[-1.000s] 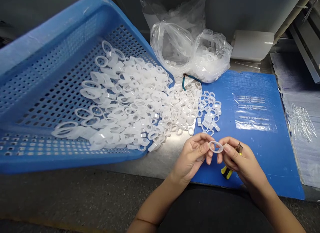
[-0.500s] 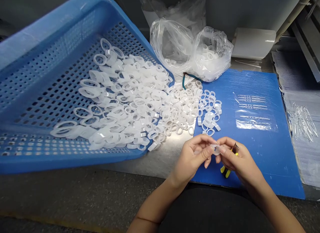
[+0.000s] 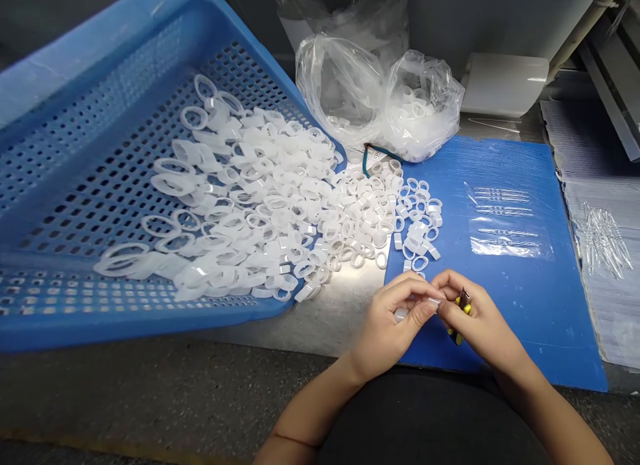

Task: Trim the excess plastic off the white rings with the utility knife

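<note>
At the far left, a blue perforated basket (image 3: 125,333) lies tilted, carrying a broad heap of translucent white rings (image 3: 260,205), jumbled at various angles. At the basket's right end the heap runs on as a spilled pile (image 3: 367,205) over a bare metal surface (image 3: 320,326). Behind this pile stand two clear plastic bags, the left one (image 3: 333,85) gaping and the right one (image 3: 425,118) partly filled with rings; a dark teal loop (image 3: 365,160) lies just in front of them. The pile's right fringe reaches onto a blue mat (image 3: 530,312).

In front of the fringe, the left hand (image 3: 390,326) pinches a small white piece (image 3: 434,304) between thumb and fingers; a second pale piece (image 3: 401,314) shows in its curl. The right hand (image 3: 480,322) meets it at the same white piece, largely hidden by the fingertips, while also gripping a yellow-and-black hand tool (image 3: 461,305), dark head upward. Beyond, a curled white sheet (image 3: 505,85) rests behind the mat, and a clear packet (image 3: 510,222) of slender rods lies on it. At the far right, loose clear sticks (image 3: 605,240) lie bunched on corrugated sheeting (image 3: 617,325).
</note>
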`<action>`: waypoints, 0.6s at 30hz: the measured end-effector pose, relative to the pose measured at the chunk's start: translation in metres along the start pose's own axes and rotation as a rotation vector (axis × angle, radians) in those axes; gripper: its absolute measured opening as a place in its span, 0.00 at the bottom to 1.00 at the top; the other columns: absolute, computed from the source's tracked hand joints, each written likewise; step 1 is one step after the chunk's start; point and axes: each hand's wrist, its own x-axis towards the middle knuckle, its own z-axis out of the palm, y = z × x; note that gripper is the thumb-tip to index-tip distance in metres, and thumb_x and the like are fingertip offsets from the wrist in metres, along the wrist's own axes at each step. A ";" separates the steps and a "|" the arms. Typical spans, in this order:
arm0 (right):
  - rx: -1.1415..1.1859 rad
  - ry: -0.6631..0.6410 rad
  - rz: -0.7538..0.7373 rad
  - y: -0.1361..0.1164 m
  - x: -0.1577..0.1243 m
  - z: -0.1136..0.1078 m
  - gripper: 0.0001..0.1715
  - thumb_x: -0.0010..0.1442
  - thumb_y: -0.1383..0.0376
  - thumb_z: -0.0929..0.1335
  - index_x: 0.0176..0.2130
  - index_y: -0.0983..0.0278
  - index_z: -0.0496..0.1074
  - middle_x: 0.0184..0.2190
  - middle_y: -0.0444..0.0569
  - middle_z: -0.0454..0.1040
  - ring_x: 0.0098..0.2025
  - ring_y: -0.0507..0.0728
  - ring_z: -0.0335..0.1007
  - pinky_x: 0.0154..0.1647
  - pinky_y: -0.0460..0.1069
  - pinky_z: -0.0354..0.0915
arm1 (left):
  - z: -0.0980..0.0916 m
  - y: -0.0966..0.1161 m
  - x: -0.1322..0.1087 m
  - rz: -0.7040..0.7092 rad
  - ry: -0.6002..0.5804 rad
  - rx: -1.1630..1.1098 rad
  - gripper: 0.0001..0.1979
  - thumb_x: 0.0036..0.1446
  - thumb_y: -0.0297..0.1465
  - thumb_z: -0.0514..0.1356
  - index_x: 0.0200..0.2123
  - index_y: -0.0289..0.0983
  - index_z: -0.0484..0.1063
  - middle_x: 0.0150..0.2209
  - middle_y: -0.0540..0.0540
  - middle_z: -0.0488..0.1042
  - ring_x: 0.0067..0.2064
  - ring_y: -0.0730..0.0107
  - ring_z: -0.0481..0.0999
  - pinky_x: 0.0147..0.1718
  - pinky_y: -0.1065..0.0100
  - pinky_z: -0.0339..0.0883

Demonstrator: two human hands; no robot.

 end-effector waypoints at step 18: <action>0.264 -0.090 0.037 0.003 0.002 0.003 0.01 0.53 0.68 0.63 0.31 0.63 0.64 0.19 0.38 0.67 0.16 0.45 0.45 0.16 0.43 0.42 | 0.004 -0.010 0.000 -0.037 -0.036 -0.380 0.08 0.58 0.35 0.62 0.34 0.34 0.73 0.28 0.51 0.67 0.22 0.81 0.67 0.20 0.76 0.59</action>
